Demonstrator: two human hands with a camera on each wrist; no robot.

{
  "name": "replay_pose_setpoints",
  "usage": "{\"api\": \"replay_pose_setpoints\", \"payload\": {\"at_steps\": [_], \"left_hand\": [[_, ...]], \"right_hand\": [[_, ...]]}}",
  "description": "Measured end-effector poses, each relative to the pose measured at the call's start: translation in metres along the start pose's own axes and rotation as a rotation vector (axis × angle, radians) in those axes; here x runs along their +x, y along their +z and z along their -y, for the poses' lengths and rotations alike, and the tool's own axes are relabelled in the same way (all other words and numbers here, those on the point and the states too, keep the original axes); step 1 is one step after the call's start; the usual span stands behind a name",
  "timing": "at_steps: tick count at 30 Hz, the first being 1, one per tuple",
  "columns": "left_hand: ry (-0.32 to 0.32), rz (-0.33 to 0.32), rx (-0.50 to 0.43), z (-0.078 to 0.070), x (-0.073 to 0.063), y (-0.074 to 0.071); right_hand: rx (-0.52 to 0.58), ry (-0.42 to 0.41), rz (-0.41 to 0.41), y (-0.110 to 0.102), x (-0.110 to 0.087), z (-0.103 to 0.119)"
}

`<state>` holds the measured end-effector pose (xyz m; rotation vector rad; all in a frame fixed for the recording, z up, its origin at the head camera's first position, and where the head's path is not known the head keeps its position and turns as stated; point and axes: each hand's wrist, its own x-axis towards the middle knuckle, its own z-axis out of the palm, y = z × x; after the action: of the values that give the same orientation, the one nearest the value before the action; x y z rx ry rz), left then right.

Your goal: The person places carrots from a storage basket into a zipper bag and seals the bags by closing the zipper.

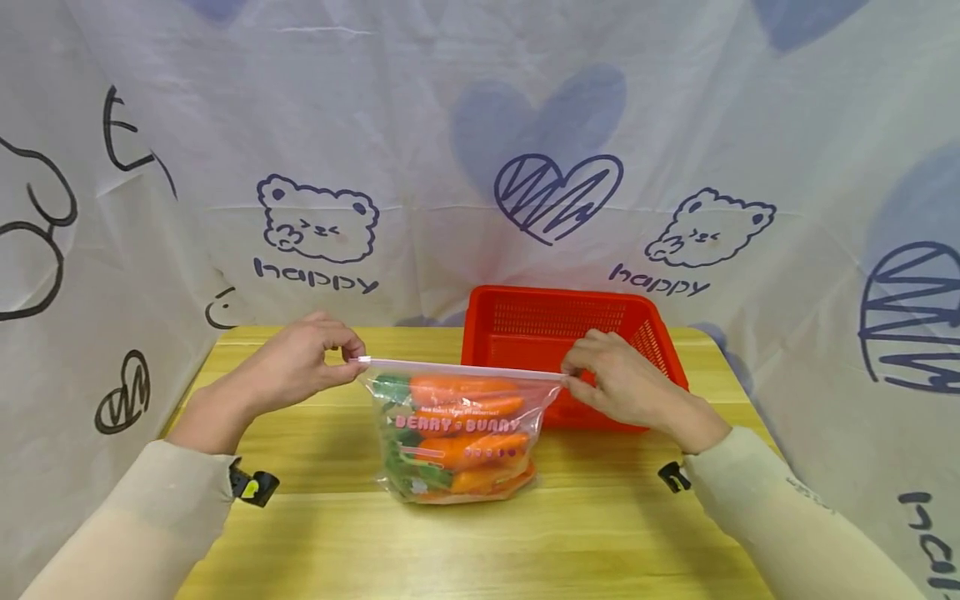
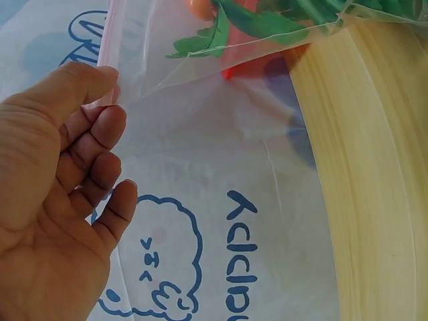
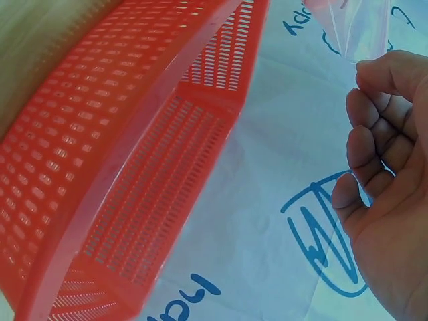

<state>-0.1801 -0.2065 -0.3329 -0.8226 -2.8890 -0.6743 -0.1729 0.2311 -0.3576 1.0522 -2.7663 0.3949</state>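
A clear zip bag (image 1: 465,433) with pink "BERRY BUNNY" print hangs upright between the two hands, its bottom at the table top. Inside it lie several orange carrots (image 1: 472,452) with green leaves (image 1: 408,471) toward the left. My left hand (image 1: 300,362) pinches the top left corner, by the white slider (image 1: 363,360); the left wrist view shows thumb and forefinger on the pink zip strip (image 2: 115,40). At the top right corner, my right hand (image 1: 618,379) pinches the strip's other end. In the right wrist view, the bag's corner (image 3: 358,33) meets the thumb tip.
A red perforated plastic basket (image 1: 555,300) stands behind the bag to the right, partly covered by the right hand. Under everything is a wooden table (image 1: 450,550). A white cloth (image 1: 420,108) with bear and heart drawings hangs around the back and sides.
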Motion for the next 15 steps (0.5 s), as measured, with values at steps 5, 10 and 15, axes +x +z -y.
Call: {"api": "replay_pose_setpoints", "payload": {"at_steps": [5, 10, 15], "left_hand": [[-0.01, 0.0, -0.013, -0.001, -0.003, -0.001], [-0.055, -0.012, -0.046, -0.003, -0.009, 0.003], [-0.105, -0.06, -0.092, 0.0, -0.029, 0.005]], "right_hand": [[0.007, -0.003, -0.012, 0.001, 0.0, -0.001], [0.045, 0.022, -0.055, 0.004, -0.004, 0.0], [0.271, 0.133, -0.119, 0.013, -0.006, 0.014]]}}
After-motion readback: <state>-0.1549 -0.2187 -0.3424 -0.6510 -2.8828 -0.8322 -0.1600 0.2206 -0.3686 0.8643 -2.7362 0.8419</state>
